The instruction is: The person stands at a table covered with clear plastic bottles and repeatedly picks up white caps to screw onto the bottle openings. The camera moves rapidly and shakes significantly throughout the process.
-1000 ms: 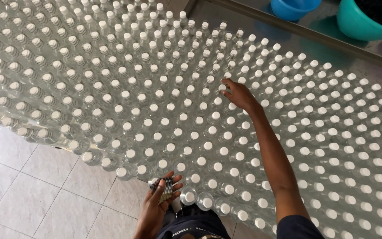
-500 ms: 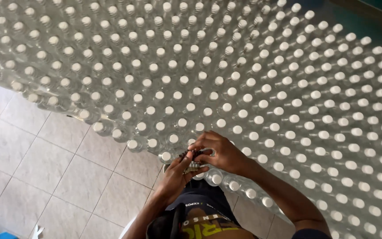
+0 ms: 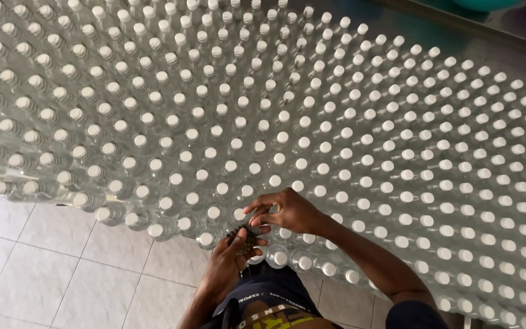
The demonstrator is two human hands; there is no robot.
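My right hand fingertips pinch at small dark clump, cupped in my left hand, fingers curled round it. Clump sits at near edge of capped clear bottles. All visible bottles already white-capped; how much remains, cannot tell. Bottles packed tight; open room only over tiled floor at left.

A dense field of clear plastic bottles with white caps fills most of the frame, from upper left to lower right. At lower centre, the left hand cups a small dark bundle. The right hand touches that bundle from above with its fingertips. Pale floor tiles occupy the lower left.
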